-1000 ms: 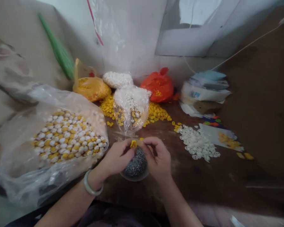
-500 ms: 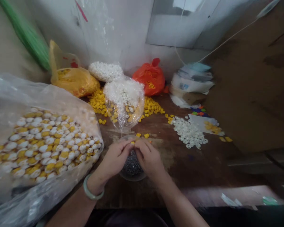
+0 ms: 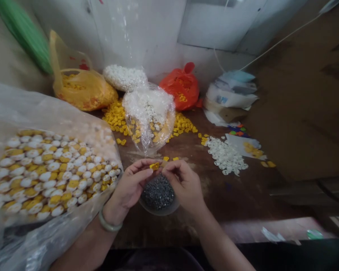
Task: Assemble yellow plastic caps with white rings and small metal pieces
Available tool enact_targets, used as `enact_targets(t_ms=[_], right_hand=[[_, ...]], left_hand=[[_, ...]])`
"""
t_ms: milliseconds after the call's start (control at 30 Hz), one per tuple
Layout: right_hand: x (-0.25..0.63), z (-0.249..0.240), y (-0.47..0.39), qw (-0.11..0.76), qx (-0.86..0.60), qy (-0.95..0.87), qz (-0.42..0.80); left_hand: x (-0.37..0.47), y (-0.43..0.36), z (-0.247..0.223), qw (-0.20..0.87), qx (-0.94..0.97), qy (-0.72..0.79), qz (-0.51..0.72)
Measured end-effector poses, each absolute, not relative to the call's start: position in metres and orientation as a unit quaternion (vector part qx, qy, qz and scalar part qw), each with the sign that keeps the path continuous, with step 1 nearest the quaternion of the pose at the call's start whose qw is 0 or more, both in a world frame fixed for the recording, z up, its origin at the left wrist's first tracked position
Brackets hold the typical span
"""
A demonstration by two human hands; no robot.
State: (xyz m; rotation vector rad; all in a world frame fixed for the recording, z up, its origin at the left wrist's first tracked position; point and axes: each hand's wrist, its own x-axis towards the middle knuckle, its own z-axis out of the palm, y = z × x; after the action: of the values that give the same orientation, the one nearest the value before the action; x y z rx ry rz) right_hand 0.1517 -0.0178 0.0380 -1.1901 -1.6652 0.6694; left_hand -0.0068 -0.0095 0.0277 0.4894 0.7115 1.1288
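Between thumb and fingers, my left hand (image 3: 134, 182) pinches a small yellow piece (image 3: 154, 166). My right hand (image 3: 185, 184) is closed just to the right of it, fingertips pressed together; whatever they hold is too small to make out. Under both hands stands a clear round bowl (image 3: 171, 209) of small dark, shiny parts (image 3: 158, 192). Two loose yellow pieces (image 3: 166, 159) lie on the table just beyond my fingertips. A pale bangle (image 3: 109, 222) circles my left wrist.
A large clear bag of white-and-yellow pieces (image 3: 53, 169) fills the left. Behind are a yellow bag (image 3: 84, 92), a clear bag (image 3: 149, 113), yellow pieces (image 3: 115, 116) and a red bag (image 3: 180, 88). White pieces (image 3: 226, 156) lie right on the brown table (image 3: 214, 199).
My hands have drawn slightly apart, so the yellow piece in my left fingers and more of the bowl now show. The view has shifted a little.
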Motion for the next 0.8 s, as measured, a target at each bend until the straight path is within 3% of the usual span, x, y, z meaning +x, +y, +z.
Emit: enact_targets(t_ms=[333,800], right_hand=[[0.1472,0.039,-0.0135,0.447,-0.429,-0.782,0.063],[0.1557,0.0487,-0.0093,0.425,-0.415,-0.791,0.148]], left_hand=[[-0.0029,-0.0108,0.0252,0.736,0.23,0.371,0.518],[-0.0049,-0.0109,0.0286,0.78,0.214,0.344,0.478]])
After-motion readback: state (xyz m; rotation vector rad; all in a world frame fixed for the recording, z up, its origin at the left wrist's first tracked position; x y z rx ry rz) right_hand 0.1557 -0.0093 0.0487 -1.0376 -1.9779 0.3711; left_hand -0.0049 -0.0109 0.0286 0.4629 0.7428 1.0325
